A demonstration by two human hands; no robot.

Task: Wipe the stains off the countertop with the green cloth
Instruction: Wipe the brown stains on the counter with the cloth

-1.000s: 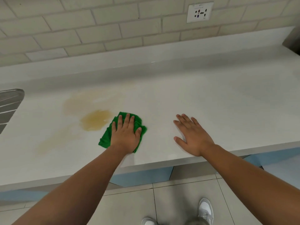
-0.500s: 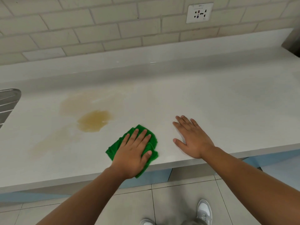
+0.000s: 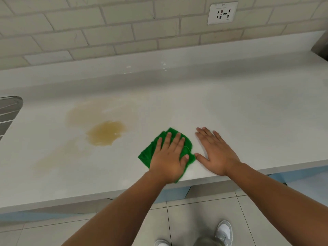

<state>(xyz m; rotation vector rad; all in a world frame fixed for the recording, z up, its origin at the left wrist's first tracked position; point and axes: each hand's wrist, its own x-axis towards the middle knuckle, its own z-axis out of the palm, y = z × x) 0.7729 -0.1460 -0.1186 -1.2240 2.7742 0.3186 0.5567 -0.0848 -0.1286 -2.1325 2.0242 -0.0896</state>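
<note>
Cloth (image 3: 187,145), green and bunched, is pressed onto the white worktop (image 3: 248,112) by the L hand (image 3: 168,158), whose fingers (image 3: 168,139) are laid straight and slightly apart on top, nothing gripped. It is placed nr the front edge, its near corner reaching that edge. The R hand (image 3: 217,153) is laid flat on bare worktop just right of the cloth, fingers straight and spread, thumb tip just beside the cloth's edge. A brown stain (image 3: 105,133) is seen apart to the left, w/ fainter smears (image 3: 99,111) around it. A metal drainer (image 3: 8,112) is seen at far left.
</note>
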